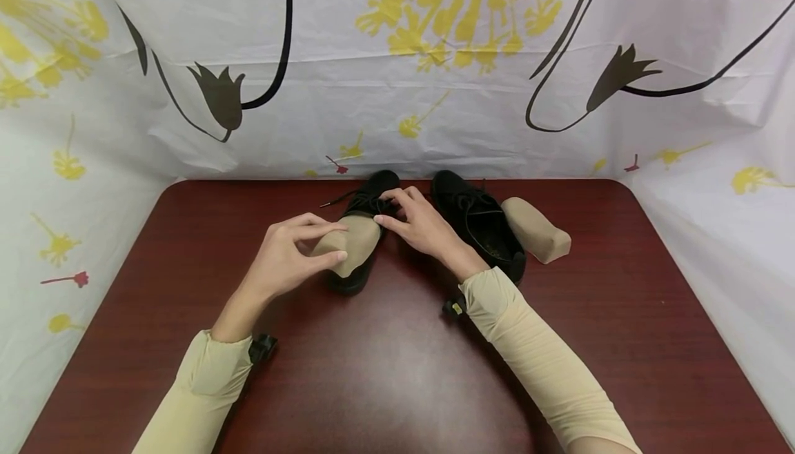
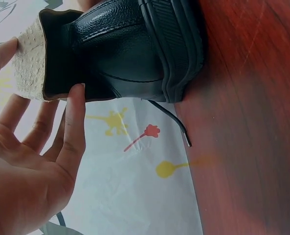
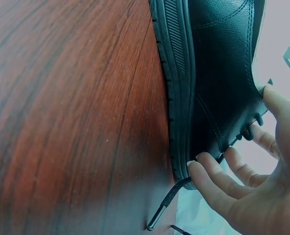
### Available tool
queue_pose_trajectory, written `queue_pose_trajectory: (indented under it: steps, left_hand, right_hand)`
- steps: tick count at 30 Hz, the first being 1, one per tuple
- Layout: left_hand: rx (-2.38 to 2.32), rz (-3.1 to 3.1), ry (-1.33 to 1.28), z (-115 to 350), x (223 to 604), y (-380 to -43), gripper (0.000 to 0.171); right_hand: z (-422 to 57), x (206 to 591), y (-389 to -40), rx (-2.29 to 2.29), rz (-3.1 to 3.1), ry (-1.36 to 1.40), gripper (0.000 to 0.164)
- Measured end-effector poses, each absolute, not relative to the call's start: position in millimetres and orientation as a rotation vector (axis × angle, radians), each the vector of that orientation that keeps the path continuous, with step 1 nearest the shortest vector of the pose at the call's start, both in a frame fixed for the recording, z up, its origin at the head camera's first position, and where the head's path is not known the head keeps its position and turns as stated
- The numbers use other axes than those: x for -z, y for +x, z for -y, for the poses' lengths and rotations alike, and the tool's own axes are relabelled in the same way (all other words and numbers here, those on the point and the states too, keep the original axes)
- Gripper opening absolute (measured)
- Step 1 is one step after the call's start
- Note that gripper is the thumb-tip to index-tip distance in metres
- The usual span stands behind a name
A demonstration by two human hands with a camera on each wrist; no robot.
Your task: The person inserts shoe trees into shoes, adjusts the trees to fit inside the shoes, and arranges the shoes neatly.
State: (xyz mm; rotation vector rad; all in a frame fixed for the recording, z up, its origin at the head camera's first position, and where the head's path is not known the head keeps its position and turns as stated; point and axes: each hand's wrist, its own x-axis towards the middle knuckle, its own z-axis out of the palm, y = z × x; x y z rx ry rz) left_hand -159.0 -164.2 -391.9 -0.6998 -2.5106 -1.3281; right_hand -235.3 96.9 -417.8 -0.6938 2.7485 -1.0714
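Note:
A black lace-up shoe (image 1: 352,283) points away from me, left of centre on the table. A beige, rough-surfaced shoe insert (image 1: 357,240) sits in its opening and rises above the collar in the left wrist view. My left hand (image 1: 281,254) holds the insert at the heel end, thumb on one side and fingers on the other. At the front of the opening, my right hand (image 1: 425,226) grips the shoe's upper, its thumb at the collar edge and fingertips by the lace (image 3: 167,200). The insert's toe end is hidden inside the shoe.
The second black shoe (image 1: 512,268) stands to the right with its opening uncovered. Another beige insert (image 1: 535,230) lies against its right side. A white patterned sheet (image 1: 373,109) hangs behind the dark red table (image 1: 397,371).

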Motion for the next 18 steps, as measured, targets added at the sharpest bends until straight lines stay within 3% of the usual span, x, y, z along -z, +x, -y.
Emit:
queue_pose_trajectory:
  steps: [18]
  left_hand:
    - [1.199, 2.480, -0.675, 158.1, 391.7, -162.1, 0.036]
  right_hand:
    - [-95.5, 420.6, -234.7, 1.087, -2.772, -0.675, 0.048]
